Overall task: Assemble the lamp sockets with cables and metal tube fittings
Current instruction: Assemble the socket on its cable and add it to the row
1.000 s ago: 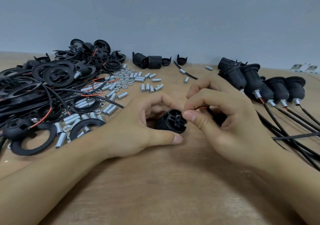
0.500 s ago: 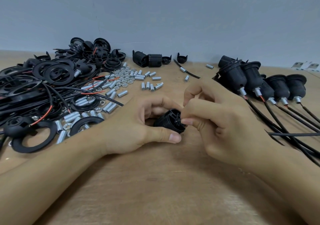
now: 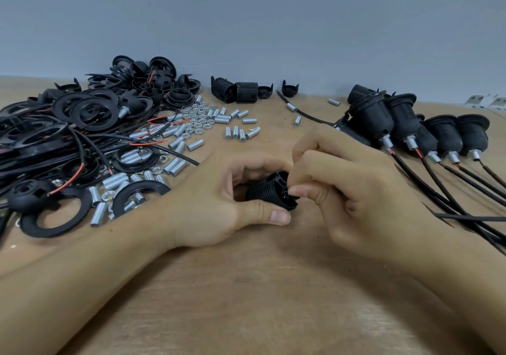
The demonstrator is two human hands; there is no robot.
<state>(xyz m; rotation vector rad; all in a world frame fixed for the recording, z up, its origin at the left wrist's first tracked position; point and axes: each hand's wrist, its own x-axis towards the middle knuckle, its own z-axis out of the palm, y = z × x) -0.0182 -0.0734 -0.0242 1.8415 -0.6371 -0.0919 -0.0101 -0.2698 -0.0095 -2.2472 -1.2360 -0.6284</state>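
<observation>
1. Left hand point(image 3: 208, 206) curls round the socket point(image 3: 269, 190), low over the desk point(image 3: 273, 300).
2. Right hand point(image 3: 356, 204) has its fingertips point(image 3: 297, 191) pinched at the socket's end; what they hold is hidden.

**Soft, even light; wide-angle bend at the edges**

The scene is evenly and moderately bright, lit from above and in front, with no hard glare. The wall point(image 3: 273, 17) reads as flat grey-blue, shading darker towards 11 and 1 o'clock. Shadows are soft: a diffuse one lies on the table point(image 3: 246, 300) under the left hand point(image 3: 208, 206) and the right hand point(image 3: 364, 204), spreading towards 6 o'clock. The metal tubes point(image 3: 241, 133) carry small pale highlights. The black parts at 9 o'clock lose detail in their darkness. The table's far edge bows, and forearms at 7 and 5 o'clock look stretched and slightly soft.
</observation>
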